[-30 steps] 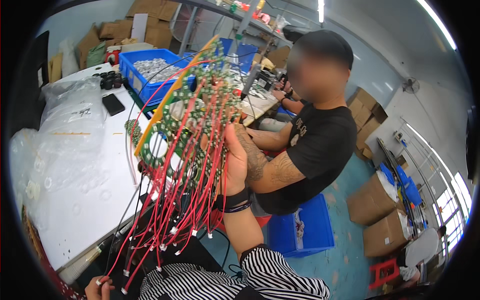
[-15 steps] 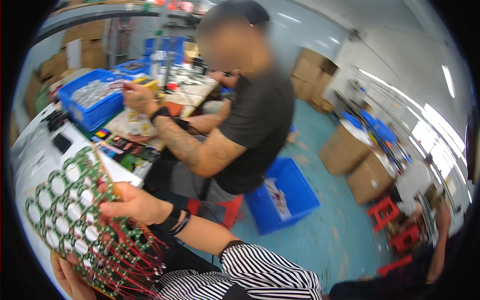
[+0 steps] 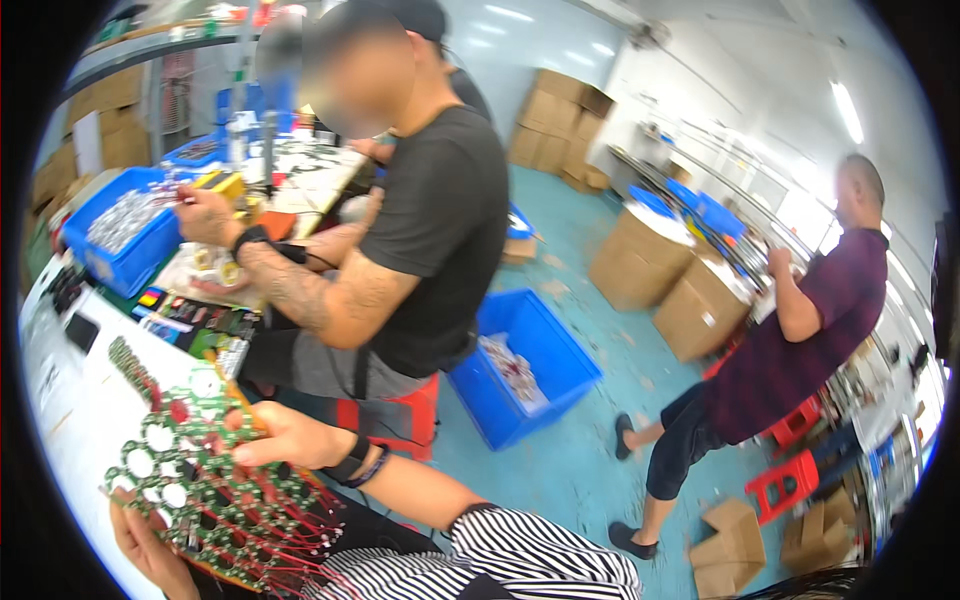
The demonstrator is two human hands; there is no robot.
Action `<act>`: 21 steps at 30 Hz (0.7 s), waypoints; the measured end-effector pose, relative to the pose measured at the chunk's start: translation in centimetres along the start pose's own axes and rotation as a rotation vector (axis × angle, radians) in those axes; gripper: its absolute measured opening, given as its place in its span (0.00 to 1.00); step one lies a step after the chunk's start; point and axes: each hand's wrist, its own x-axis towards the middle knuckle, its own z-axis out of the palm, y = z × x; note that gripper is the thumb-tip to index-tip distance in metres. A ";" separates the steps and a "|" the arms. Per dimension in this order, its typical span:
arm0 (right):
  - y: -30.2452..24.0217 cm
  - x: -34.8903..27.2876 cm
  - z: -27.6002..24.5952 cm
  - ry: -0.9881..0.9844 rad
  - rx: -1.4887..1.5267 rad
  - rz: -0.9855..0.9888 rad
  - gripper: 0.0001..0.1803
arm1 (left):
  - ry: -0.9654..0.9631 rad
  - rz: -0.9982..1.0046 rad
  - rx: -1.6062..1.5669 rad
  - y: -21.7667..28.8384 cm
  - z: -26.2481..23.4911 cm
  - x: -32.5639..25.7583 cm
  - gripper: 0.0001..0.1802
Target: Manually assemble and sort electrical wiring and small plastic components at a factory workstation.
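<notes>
Board is down now: the green panel of round circuit boards (image 3: 190, 480), which stands upright and fanned out at face height a second ago, lies flat and low at the edge of the white table (image 3: 75, 400), its red wires (image 3: 300, 545) trailing off toward the lap. Reads as the panel being brought to a working position, not carried any more.

Left hand (image 3: 150, 545): under the panel's near lower corner, fingers curled up around the edge, holding it from below (mostly hidden by the board, so how tight I cannot tell).

Right hand (image 3: 285, 437): on the panel's far right edge, thumb lying along the top face, the other fingers tucked beneath, closed on the board. Black wristband just behind it.

Versus half a second ago: the panel sits a little higher and more rightward in view, less tilted, and the right hand has slid from on top of the panel to its edge. The head has swung too, so more floor shows.

Right of the fingers: a co-worker in a black shirt (image 3: 440, 230) at the bench, hands over a blue bin (image 3: 115, 250); beyond, a blue crate (image 3: 530, 365) on the floor, and well apart a person in a dark red shirt (image 3: 800, 350) by cardboard boxes (image 3: 670, 290).
</notes>
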 end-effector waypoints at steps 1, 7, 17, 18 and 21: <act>0.3 -0.6 -0.5 0.015 0.006 0.037 0.15 | -0.181 -0.015 0.097 3.6 2.4 -0.9 0.15; 3.5 -0.7 -2.4 0.029 0.009 0.187 0.16 | -0.270 0.076 0.106 2.5 1.5 -2.3 0.16; 11.4 2.1 -2.4 -0.061 0.285 0.188 0.19 | -0.267 -0.167 -0.238 2.8 0.5 -1.2 0.17; 11.2 2.4 -1.6 -0.023 0.330 0.228 0.17 | -0.266 -0.142 -0.295 2.0 0.0 -1.2 0.18; 13.6 2.1 -2.6 0.068 0.364 0.235 0.14 | -0.026 -0.284 -0.297 0.6 0.5 -1.9 0.19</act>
